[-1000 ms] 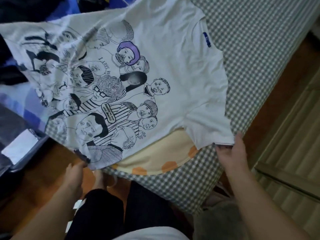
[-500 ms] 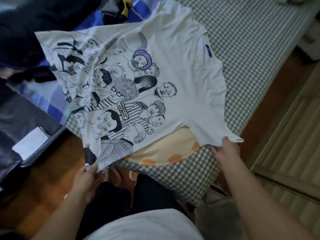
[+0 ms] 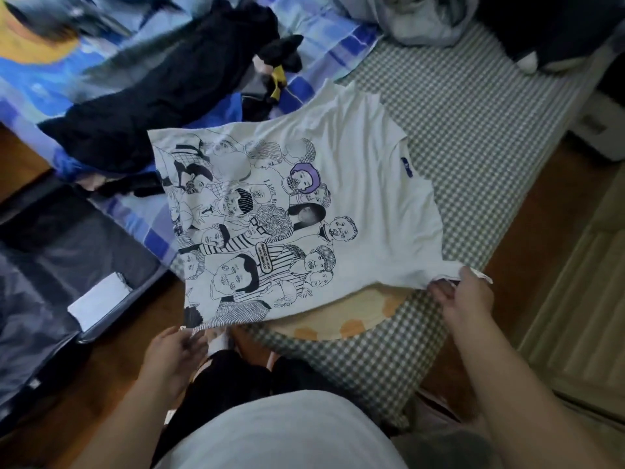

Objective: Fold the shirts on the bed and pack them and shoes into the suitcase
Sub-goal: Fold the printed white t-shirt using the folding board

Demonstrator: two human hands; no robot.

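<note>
- The left hand [image 3: 176,350] reaches forward with its palm turned up, its fingers pinching the lower hem corner of the white cotton T-shirt with black line-drawn faces [image 3: 355,204].
- The right hand [image 3: 465,299] is extended, its fingers curled round the shirt's sleeve end.
- The shirt is spread over the near edge of the green-checked bed [image 3: 473,130], covering part of a pale yellow cloth with orange spots [image 3: 338,319].
- An open dark suitcase [image 3: 50,265] lies on the floor at the bed's left corner.

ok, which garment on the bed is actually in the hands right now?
The white printed T-shirt with cartoon faces: left hand pinches its hem, right hand its sleeve. The black garment and yellow garment lie untouched.
</note>
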